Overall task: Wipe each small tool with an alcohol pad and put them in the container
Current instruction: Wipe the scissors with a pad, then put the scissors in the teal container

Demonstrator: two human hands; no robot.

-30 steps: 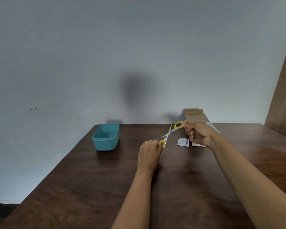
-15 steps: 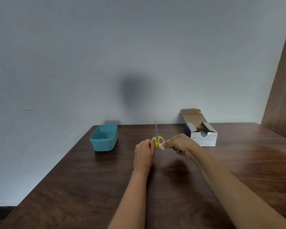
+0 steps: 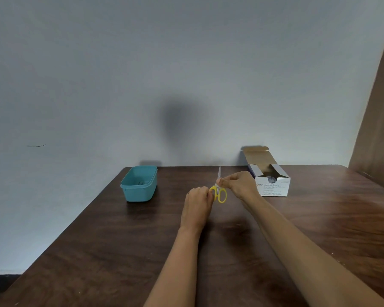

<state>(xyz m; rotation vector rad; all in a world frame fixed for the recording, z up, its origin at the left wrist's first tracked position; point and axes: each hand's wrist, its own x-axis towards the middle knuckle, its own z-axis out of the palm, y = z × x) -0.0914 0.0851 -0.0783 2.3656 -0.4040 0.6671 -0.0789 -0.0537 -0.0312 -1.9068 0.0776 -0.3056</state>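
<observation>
Small scissors with yellow handles stand upright above the middle of the table, blades closed and pointing up. My left hand grips the left handle loop. My right hand pinches a white alcohol pad against the base of the blades, just above the handles. The teal container sits to the left on the dark wooden table; something small lies inside it, too dim to name.
An open white box of alcohol swabs stands at the right, just behind my right hand. A grey wall runs along the table's far edge. A brown panel rises at the far right.
The scissors went from spread open and tilted to closed and upright. My right hand moved from the handle to the blade base with the pad, sliding slightly upward in the last half second.
</observation>
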